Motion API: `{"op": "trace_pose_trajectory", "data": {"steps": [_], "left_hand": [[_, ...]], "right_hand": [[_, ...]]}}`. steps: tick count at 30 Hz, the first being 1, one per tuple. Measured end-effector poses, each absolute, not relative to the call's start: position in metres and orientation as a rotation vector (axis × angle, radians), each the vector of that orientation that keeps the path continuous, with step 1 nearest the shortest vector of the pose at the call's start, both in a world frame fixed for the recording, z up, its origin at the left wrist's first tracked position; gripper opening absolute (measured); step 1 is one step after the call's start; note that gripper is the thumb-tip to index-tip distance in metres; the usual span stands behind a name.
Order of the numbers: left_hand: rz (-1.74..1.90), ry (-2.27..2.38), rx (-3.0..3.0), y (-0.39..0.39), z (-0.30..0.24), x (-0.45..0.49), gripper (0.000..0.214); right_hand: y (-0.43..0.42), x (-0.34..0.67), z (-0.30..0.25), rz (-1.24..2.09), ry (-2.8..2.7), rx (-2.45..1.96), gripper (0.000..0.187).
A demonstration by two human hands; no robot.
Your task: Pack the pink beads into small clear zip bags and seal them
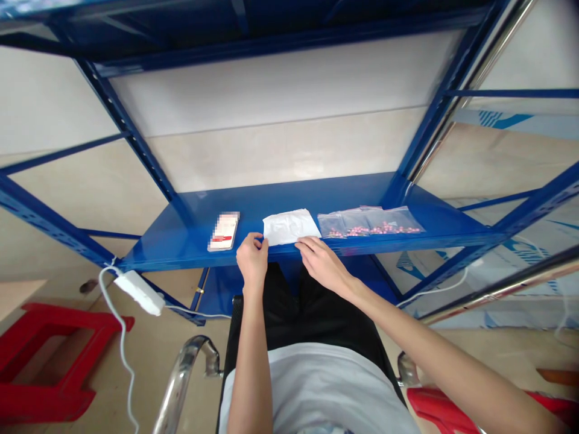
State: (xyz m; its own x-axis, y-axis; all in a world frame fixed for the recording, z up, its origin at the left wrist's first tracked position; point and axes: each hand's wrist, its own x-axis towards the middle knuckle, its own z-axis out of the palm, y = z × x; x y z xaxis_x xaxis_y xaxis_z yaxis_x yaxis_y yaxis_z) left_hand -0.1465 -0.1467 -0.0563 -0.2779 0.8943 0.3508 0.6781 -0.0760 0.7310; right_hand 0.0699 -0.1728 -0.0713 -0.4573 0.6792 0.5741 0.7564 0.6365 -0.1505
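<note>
A creased white sheet (291, 226), thin like tissue or cloth, lies on the blue shelf in front of me. At its near left corner my left hand (253, 258) is closed, with thumb and index finger on the edge. My right hand (322, 262) holds the near right edge, its fingers close together and partly covering that corner. Just right of the sheet, several clear zip bags (368, 223) with small pink pieces in them lie overlapping in a row. To the left is a phone (225, 231), its screen partly blurred out.
The blue metal shelf (199, 208) has uprights at both sides and another shelf above. A white power strip (140, 292) hangs at its left end by a cable. Red stools (54, 404) and the chair's metal armrest (181, 380) are near me.
</note>
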Motion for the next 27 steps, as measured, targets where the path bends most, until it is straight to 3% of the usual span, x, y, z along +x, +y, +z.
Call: {"op": "trace_pose_trajectory", "data": {"steps": [27], "left_hand": [[0.77,1.966,2.25,-0.135,-0.05,-0.159,0.022]], "right_hand": [[-0.17,0.066,-0.106,-0.151,-2.143,-1.136,0.053]]}}
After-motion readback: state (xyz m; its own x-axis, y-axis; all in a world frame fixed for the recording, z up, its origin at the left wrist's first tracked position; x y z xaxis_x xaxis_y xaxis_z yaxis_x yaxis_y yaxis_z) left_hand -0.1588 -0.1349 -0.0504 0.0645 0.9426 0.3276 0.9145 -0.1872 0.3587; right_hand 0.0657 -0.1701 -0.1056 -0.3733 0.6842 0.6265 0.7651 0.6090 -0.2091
